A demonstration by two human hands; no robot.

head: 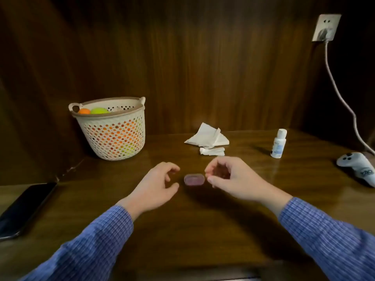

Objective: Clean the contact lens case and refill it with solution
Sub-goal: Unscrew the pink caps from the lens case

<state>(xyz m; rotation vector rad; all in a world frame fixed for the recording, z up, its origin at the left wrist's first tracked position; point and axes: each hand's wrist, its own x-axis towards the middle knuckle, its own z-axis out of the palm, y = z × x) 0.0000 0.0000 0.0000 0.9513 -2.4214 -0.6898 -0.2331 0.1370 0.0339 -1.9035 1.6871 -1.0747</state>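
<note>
Blue striped sleeves (pixel 97 240) come in from the bottom edge, one on each side, and both hands are hovering low over the counter (pixel 182 230) with the little pinkish contact lens case (pixel 194 179) sitting between them. So yeah, looks like very early days on this one.

Left hand (pixel 155 187) is just beside the case on its left, fingers loosely curled with a gap between thumb and fingers, not touching it as far as I can see, so that grip is relaxed and holding nothing. Right hand (pixel 229 179) is right up against the other end, fingers curled in and thumb tip at or nearly at the case's edge. Too blurry to say if that grip is actually pinching the case or only about to, so I can't tell.

The case lies flat on the counter and looks closed, though it's small and soft in the frame. Tissues (pixel 209 140) are crumpled in a pile further back, and the solution bottle (pixel 279 144) stands upright off to the right with its cap on, well apart from both hands.

My read: nothing cleaned, nothing refilled yet. Still to do is open the case, wipe it out, squirt in solution and close it up.

Other stuff around: a basket (pixel 113 138) of colourful balls back left, a phone (pixel 24 207) at the left edge.
</note>
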